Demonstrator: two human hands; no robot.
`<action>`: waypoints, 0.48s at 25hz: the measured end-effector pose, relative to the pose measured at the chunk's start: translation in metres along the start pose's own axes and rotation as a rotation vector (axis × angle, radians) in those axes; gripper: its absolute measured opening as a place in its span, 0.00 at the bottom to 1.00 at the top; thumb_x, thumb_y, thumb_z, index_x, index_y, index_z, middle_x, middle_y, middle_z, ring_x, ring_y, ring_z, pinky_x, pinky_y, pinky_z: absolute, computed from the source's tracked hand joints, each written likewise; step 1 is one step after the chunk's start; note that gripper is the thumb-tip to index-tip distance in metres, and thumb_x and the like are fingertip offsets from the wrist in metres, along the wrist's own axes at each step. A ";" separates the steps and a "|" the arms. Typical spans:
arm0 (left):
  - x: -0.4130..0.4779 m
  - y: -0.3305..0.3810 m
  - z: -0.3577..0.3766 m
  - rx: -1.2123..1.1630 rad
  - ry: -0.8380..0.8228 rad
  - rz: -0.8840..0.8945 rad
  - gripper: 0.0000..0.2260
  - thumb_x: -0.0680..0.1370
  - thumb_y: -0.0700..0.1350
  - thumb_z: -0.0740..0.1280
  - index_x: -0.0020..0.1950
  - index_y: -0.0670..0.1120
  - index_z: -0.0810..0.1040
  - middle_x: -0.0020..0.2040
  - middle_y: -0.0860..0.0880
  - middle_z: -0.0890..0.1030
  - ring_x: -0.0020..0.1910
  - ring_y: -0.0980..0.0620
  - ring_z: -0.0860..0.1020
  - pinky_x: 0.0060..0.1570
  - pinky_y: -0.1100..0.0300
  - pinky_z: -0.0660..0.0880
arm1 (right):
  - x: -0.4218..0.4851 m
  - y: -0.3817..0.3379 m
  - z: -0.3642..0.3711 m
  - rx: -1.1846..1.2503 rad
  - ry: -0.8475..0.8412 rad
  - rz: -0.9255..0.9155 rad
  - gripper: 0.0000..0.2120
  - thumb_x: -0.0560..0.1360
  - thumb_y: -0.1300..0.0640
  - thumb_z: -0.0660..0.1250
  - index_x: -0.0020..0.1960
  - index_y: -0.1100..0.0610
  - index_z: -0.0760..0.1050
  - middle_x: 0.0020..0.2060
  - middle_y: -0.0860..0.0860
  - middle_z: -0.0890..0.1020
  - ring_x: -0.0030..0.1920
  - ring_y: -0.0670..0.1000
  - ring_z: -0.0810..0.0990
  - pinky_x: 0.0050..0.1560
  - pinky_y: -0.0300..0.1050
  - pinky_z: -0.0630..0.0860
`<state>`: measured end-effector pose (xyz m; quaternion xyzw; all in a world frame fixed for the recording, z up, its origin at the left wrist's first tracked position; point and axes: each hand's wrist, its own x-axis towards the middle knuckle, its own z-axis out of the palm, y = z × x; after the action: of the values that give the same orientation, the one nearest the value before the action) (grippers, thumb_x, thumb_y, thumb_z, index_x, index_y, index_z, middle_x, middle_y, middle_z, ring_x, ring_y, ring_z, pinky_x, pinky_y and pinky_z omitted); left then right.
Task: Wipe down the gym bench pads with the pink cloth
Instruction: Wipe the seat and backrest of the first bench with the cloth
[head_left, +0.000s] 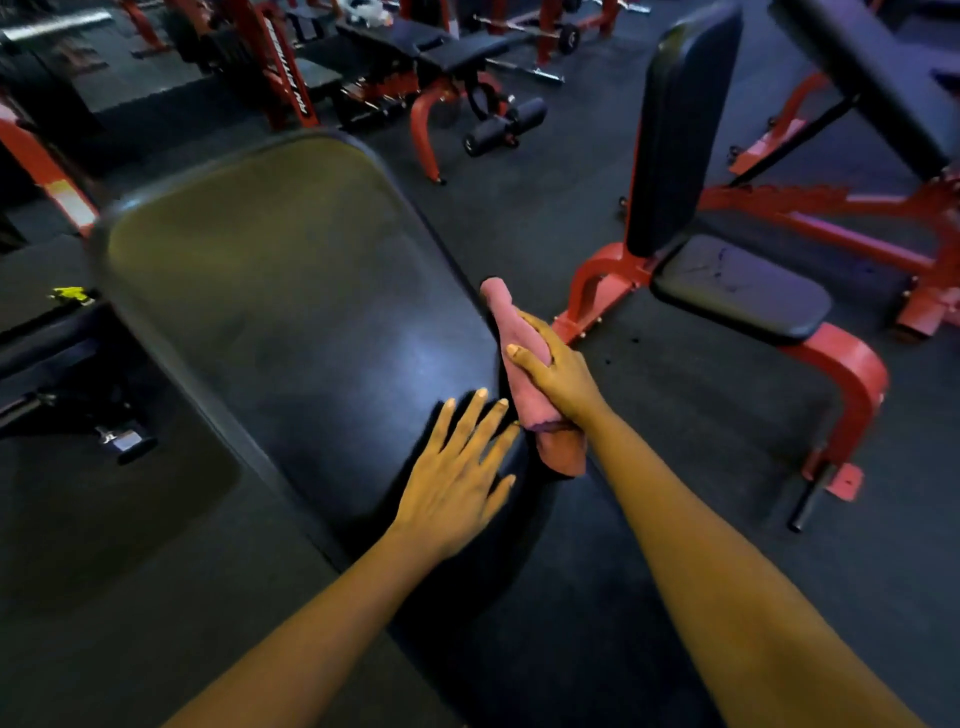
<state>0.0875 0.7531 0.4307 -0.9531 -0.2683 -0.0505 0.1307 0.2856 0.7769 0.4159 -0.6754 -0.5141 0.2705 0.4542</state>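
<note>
Cloth in play: the pink cloth (503, 317) sits just right of centre frame, bunched into a long roll. The right hand (558, 379) is wrapped round its middle, thumb across the front and fingers curled behind. Both ends poke out of the fist, one above and one drooping below. It runs along the right edge of the big black bench pad (270, 270), which fills the left and centre of the frame. I can't tell whether it actually presses on that edge or hangs just beside it.

Over to the left hand (452, 488), lower centre: it holds nothing, and its fingers (480, 415) are straight and fanned. It lies flat on the pad's near end, looking like a brace.

On handling, I'd call this cloth light, soft and limp, with nothing to break. The mid-roll hold looks secure for running along an edge. For the broad top face, though, it probably wants opening out flat under the palm to cover more surface.

The pad has a sheen, so I expect it to be smooth and a little slippery, and the cloth should glide rather than drag.

Right of frame, a second bench waits on its red frame (852, 364), with an upright back pad (680, 130) and a seat pad (743, 286)
</note>
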 end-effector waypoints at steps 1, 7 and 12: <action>-0.001 0.014 0.006 -0.004 -0.037 0.032 0.25 0.74 0.55 0.55 0.66 0.46 0.74 0.69 0.44 0.72 0.72 0.42 0.65 0.69 0.43 0.56 | -0.017 0.014 -0.004 0.006 0.000 0.034 0.24 0.75 0.42 0.60 0.70 0.44 0.64 0.67 0.44 0.72 0.66 0.48 0.70 0.66 0.41 0.64; -0.007 0.088 0.043 -0.024 -0.208 0.215 0.26 0.75 0.55 0.52 0.65 0.43 0.75 0.68 0.44 0.73 0.71 0.42 0.67 0.70 0.43 0.53 | -0.116 0.100 -0.022 -0.019 -0.011 0.222 0.25 0.72 0.39 0.58 0.69 0.43 0.66 0.66 0.45 0.74 0.65 0.50 0.72 0.66 0.48 0.66; -0.015 0.133 0.073 0.038 -0.273 0.362 0.28 0.76 0.57 0.48 0.70 0.45 0.69 0.72 0.43 0.68 0.73 0.42 0.63 0.72 0.43 0.46 | -0.196 0.159 -0.034 -0.041 0.026 0.370 0.24 0.72 0.41 0.56 0.68 0.41 0.66 0.67 0.44 0.73 0.64 0.51 0.73 0.65 0.50 0.67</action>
<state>0.1459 0.6567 0.3283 -0.9810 -0.1089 0.1082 0.1182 0.3220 0.5712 0.2691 -0.7711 -0.3806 0.3302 0.3892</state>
